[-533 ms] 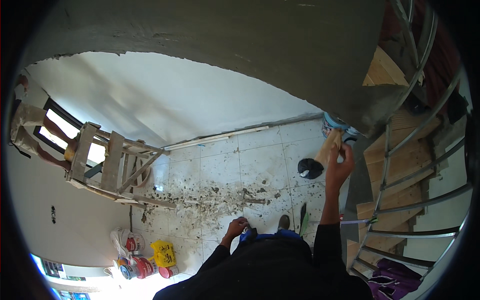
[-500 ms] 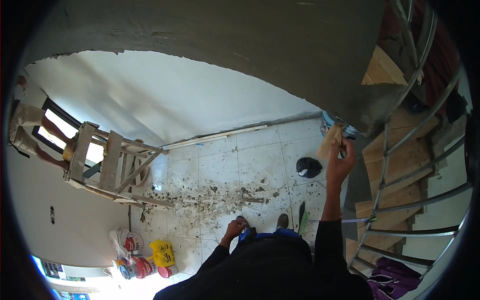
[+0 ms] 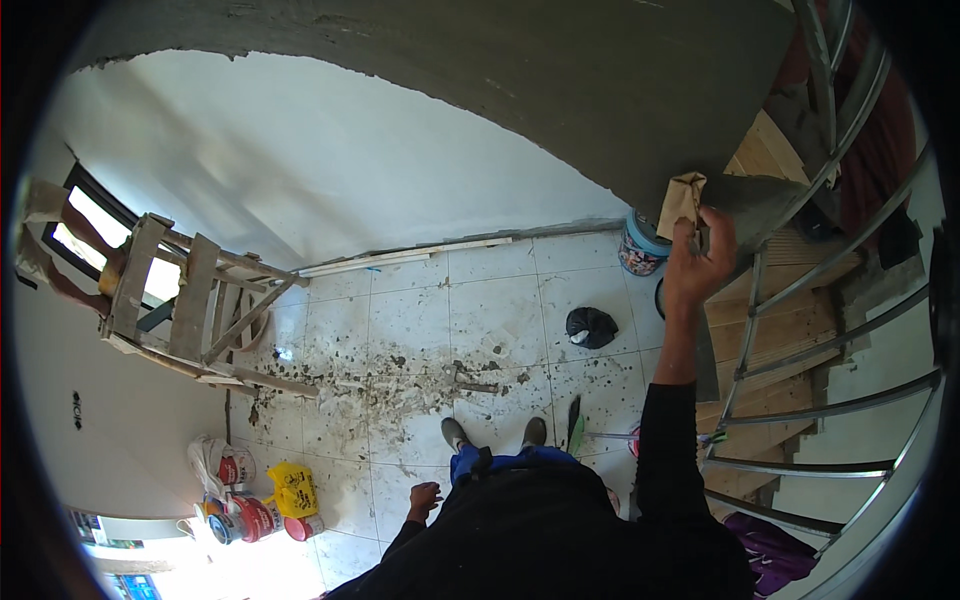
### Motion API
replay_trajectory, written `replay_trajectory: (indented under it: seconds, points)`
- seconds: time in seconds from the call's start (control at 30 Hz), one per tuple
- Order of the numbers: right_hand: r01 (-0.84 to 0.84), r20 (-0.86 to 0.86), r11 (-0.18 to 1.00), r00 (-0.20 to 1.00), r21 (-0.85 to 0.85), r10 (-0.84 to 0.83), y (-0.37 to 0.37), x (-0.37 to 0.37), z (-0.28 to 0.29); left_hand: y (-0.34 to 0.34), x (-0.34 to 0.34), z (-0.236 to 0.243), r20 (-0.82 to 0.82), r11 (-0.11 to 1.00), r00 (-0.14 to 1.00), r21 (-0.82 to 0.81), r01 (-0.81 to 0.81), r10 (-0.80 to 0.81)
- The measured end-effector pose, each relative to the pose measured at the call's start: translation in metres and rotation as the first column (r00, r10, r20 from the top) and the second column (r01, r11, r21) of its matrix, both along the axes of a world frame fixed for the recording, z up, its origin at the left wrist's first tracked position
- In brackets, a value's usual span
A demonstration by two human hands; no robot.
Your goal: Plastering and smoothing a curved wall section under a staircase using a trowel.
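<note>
Pinching 1 folded tan sheet (image 3: 680,207) in the head view: right hand (image 3: 700,266), thumb and fingers clamped on it, at the grey plastered surface's (image 3: 600,110) lower right corner. Left hand (image 3: 425,499): near blue trousers (image 3: 465,463), fingers bent, grip cannot be told.

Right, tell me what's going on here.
The person's right hand grips a folded tan piece by the lower edge of the grey surface; whether they touch is unclear. The left hand hangs low, nothing clearly visible in it. Debris litters the tiled floor, and at left another person's legs show by a wooden scaffold.
</note>
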State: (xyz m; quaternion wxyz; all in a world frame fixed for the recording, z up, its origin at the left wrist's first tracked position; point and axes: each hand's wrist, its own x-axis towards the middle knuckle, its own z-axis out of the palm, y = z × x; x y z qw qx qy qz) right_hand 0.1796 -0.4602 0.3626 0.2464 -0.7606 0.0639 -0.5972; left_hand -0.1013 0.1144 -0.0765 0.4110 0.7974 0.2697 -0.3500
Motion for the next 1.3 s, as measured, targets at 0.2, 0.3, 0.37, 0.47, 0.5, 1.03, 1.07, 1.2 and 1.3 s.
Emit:
replay_trajectory:
  seconds: [0.2,0.3,0.37,0.47,0.5,1.03,1.07,1.2,1.3]
  points:
    - [-0.095,0.099,0.972,0.992,0.217,0.074,0.007,0.01,-0.002,-0.038,0.026,0.01,0.14,0.991,0.987,-0.116,-0.063,0.079]
    - [-0.09,0.092,0.947,0.994,0.309,0.065,0.015,0.009,0.003,-0.047,0.041,0.013,0.06,0.952,0.96,-0.157,-0.262,0.274]
    - [-0.108,0.096,0.92,0.992,0.376,0.077,0.02,0.009,-0.001,-0.041,0.051,0.01,0.042,0.939,0.952,-0.184,-0.29,0.303]
    - [-0.125,0.098,0.826,0.992,0.549,0.085,0.025,0.002,-0.012,-0.041,0.063,0.015,0.05,0.939,0.952,-0.185,-0.289,0.303]
    - [-0.12,0.101,0.824,0.992,0.554,0.076,0.025,-0.001,-0.018,-0.038,0.065,0.016,0.055,0.942,0.954,-0.181,-0.281,0.295]
    - [-0.14,0.242,0.899,0.969,0.416,0.038,0.037,0.021,0.038,-0.022,0.059,0.031,-0.042,0.957,0.975,-0.184,-0.224,0.22]
    - [-0.128,0.237,0.899,0.971,0.42,0.027,0.035,0.025,0.038,-0.028,0.064,0.038,-0.056,0.963,0.976,-0.154,-0.219,0.213]
    - [-0.119,0.192,0.886,0.981,0.449,0.035,0.048,0.035,0.011,-0.023,0.065,0.048,-0.062,0.962,0.971,-0.134,-0.237,0.23]
    - [-0.126,0.002,0.895,0.99,0.428,0.138,0.09,0.029,-0.06,-0.011,0.057,0.041,-0.047,0.953,0.965,-0.151,-0.262,0.258]
